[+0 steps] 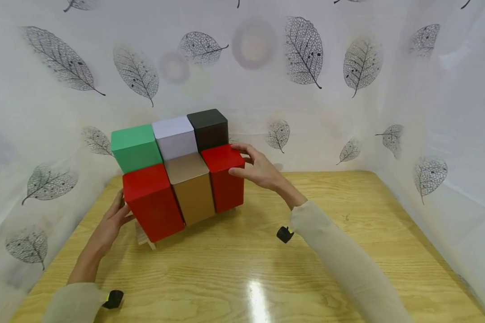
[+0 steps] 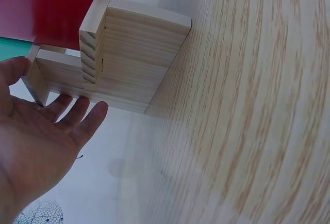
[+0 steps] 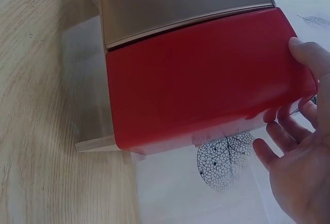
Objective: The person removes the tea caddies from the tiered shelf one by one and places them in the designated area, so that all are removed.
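Box-shaped containers stand in two stepped rows on a wooden rack (image 2: 139, 46). Its front row has a left red box (image 1: 153, 206), a brown box (image 1: 194, 193) and a right red box (image 1: 228, 188). Behind and higher are a green box (image 1: 137, 150), a white box (image 1: 175, 137) and a black box (image 1: 210, 128). At the rack's left end, my left hand (image 1: 108, 226) touches the wood with fairly straight fingers. My right hand (image 1: 262, 170) holds the right red box by its upper outer edge, thumb at the front and fingers along the side (image 3: 304, 152).
The rack stands on a pale wood-grain table (image 1: 283, 264), toward its back left. A white leaf-printed covering (image 1: 250, 89) rises behind the table and along both sides. Small black devices (image 1: 284, 234) sit at both wrists.
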{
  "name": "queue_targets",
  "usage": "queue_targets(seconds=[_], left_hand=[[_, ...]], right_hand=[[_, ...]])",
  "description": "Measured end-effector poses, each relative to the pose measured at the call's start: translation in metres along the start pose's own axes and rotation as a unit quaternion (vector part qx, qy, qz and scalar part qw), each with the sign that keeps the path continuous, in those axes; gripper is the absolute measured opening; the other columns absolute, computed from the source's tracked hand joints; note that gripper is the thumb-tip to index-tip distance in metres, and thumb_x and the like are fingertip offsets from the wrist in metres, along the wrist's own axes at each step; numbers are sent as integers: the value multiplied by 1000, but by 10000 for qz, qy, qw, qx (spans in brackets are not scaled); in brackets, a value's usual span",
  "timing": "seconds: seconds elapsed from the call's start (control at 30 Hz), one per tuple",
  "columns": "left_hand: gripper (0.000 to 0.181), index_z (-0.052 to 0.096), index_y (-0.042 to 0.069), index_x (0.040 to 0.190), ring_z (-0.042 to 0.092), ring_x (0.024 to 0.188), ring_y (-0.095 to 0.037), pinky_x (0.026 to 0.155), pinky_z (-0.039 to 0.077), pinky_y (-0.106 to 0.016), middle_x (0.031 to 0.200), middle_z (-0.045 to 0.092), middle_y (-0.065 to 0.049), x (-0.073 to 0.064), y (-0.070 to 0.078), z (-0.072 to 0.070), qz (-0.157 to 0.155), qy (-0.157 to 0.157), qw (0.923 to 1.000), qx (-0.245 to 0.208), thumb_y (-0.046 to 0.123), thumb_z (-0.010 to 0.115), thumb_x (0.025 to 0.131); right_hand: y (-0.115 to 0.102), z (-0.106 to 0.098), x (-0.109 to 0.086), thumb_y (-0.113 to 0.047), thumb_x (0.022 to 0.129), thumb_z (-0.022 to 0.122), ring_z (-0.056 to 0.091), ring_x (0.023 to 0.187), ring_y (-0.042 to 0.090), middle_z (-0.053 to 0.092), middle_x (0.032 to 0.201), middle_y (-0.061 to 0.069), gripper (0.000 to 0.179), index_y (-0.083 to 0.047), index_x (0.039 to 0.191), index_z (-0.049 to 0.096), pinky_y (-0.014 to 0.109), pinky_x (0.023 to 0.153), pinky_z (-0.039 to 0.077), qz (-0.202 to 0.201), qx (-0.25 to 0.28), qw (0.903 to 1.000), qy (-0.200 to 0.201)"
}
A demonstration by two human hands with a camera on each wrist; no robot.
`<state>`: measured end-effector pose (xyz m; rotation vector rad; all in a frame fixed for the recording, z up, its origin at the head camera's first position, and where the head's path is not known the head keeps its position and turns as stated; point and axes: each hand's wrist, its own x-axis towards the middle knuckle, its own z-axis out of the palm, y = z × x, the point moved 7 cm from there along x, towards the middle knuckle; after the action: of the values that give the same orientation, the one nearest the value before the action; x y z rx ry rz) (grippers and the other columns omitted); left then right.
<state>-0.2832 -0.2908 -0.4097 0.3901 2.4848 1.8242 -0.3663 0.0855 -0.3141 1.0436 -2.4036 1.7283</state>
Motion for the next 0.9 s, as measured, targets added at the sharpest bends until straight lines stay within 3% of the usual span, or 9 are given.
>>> queue_targets(seconds=[0.3, 0.53, 0.77, 0.9], left_hand=[[71, -15, 15, 165, 19, 150, -35, 94, 42, -9, 172, -12, -13, 1, 0, 0, 18, 18, 10000, 41, 37, 31, 115], [73, -18, 14, 163, 16, 150, -43, 94, 41, -9, 171, -16, -13, 2, 1, 0, -24, 11, 10000, 32, 38, 31, 115], [71, -13, 17, 165, 13, 153, -35, 94, 42, -9, 172, -11, -10, 2, 2, 0, 39, 7, 10000, 50, 38, 32, 115], [70, -13, 17, 165, 20, 150, -33, 94, 42, -9, 172, -11, -12, 1, 1, 0, 40, -2, 10000, 63, 37, 31, 115]], right_hand=[[-1, -4, -1, -12, 91, 76, 46, 137, 31, 47, 152, 8, 65, -3, 148, 46, 42, 115, 39, -21, 298, 9995, 61], [-4, -8, -4, -12, 90, 78, 50, 132, 27, 51, 147, 9, 65, -3, 147, 48, 37, 117, 37, -75, 269, 9995, 145], [-2, -16, -12, -13, 90, 80, 55, 129, 26, 53, 148, 9, 64, -4, 147, 52, 40, 114, 41, -7, 144, 9996, 261], [-1, -23, -20, -10, 91, 80, 55, 130, 25, 53, 147, 10, 64, -3, 147, 52, 41, 114, 41, -6, 113, 9994, 338]])
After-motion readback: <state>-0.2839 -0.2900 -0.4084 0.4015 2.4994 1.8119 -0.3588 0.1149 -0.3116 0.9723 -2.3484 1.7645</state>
